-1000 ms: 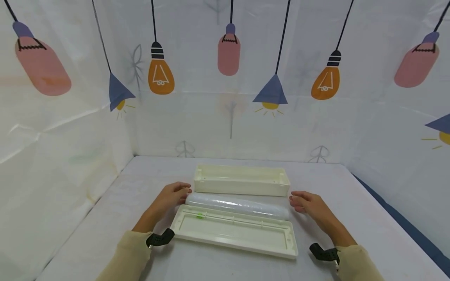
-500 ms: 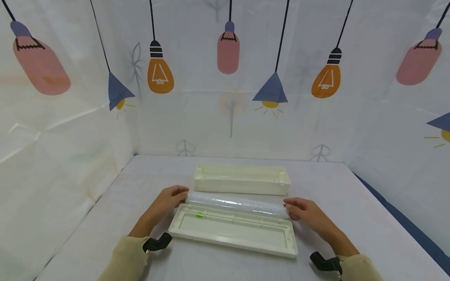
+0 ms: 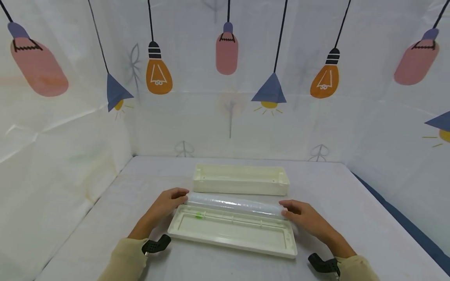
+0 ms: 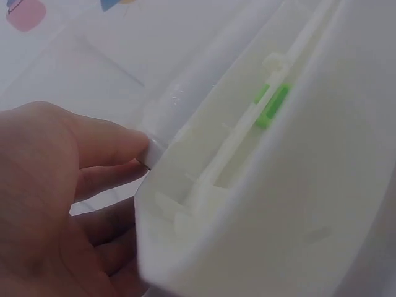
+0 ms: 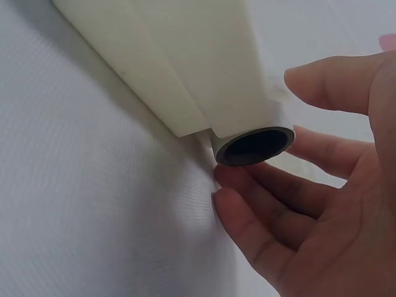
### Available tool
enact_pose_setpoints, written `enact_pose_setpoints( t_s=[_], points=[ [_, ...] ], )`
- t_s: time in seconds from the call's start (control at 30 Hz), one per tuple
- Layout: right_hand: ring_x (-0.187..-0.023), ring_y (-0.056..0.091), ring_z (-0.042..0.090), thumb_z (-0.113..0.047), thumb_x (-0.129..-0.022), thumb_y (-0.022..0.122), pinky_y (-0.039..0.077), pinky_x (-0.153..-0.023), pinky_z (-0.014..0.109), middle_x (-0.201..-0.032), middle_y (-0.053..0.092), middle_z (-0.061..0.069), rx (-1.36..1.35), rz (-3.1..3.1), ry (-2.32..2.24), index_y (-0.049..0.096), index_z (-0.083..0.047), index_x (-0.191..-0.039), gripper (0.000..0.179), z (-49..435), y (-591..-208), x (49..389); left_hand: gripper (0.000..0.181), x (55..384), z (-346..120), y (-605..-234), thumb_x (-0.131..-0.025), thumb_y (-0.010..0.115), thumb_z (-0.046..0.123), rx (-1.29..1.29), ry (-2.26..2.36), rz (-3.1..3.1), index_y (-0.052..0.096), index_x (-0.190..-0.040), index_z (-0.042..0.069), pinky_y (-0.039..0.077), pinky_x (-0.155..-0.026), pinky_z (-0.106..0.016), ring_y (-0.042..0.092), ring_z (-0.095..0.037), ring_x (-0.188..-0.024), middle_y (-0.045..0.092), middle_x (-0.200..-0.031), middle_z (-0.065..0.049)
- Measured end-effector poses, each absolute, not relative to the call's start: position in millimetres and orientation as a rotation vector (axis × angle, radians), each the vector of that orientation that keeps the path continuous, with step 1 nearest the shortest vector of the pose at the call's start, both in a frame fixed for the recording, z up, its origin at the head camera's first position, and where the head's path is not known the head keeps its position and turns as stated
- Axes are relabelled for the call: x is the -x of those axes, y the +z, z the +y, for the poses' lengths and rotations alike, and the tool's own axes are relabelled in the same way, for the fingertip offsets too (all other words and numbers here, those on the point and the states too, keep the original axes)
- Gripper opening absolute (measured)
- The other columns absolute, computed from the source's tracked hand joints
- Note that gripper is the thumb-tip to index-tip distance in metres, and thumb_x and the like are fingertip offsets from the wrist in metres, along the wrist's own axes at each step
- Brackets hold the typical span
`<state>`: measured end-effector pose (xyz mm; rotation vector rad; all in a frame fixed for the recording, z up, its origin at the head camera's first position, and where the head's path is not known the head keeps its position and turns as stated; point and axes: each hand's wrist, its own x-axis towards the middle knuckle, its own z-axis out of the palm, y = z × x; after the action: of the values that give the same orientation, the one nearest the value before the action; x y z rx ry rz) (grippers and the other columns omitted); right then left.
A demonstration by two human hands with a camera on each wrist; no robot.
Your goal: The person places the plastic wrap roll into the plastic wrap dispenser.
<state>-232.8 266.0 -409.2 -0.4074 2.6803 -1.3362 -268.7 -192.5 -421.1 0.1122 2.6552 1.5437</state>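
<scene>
Between the cream box and the shallow lid on the counter, the shiny white roll lies crosswise, spanning hand to hand. Your left hand pinches its left end, thumb and forefinger. Your right hand curls round the hollow right end; can't tell if the thumb touches.

Tight middle, roomy sides
Box stands behind the roll, lid in front, leaving little finger room along its length; left hand and right hand block its ends, with tabletop to pass over outside each and before the lid.
</scene>
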Motion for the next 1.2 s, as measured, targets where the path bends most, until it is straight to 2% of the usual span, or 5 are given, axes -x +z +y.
enact_pose_setpoints(
  t_s=[0.43,0.77,0.97,1.2],
  points=[
    [-0.124,0.055,0.036,-0.032,-0.097,0.067,0.047,-0.1,0.051,-0.137,0.057,0.019,0.426,2.675,-1.323,0.055,0.004,-0.138,0.055,266,-410,231,0.038,270,-191,-424,-0.1,0.061,0.024,-0.117,1.548,2.664,0.063,-0.134,0.008,0.047,-0.099,-0.049,0.059,-0.026,-0.116,0.065,-0.128,-0.01],
    [-0.118,0.06,0.031,-0.029,-0.096,0.069,0.05,-0.097,0.051,-0.135,0.059,0.017,0.467,2.609,-1.339,0.049,0.004,-0.144,0.061,275,-411,235,0.043,271,-192,-427,-0.1,0.063,0.031,-0.123,1.598,2.618,0.062,-0.136,0.008,0.049,-0.098,-0.046,0.06,-0.026,-0.116,0.063,-0.131,-0.011],
    [-0.119,0.059,0.032,-0.031,-0.096,0.069,0.049,-0.097,0.053,-0.135,0.059,0.016,0.438,2.626,-1.332,0.051,0.002,-0.143,0.06,276,-412,236,0.044,271,-191,-428,-0.099,0.064,0.033,-0.098,1.608,2.6,0.061,-0.136,0.008,0.048,-0.1,-0.047,0.059,-0.026,-0.119,0.062,-0.133,-0.011],
    [-0.123,0.057,0.035,-0.032,-0.097,0.069,0.047,-0.1,0.054,-0.137,0.058,0.017,0.443,2.64,-1.325,0.052,0.001,-0.142,0.059,275,-413,236,0.045,273,-196,-428,-0.098,0.065,0.028,-0.146,1.58,2.605,0.06,-0.138,0.007,0.048,-0.101,-0.048,0.058,-0.026,-0.119,0.062,-0.132,-0.011]
  ],
)
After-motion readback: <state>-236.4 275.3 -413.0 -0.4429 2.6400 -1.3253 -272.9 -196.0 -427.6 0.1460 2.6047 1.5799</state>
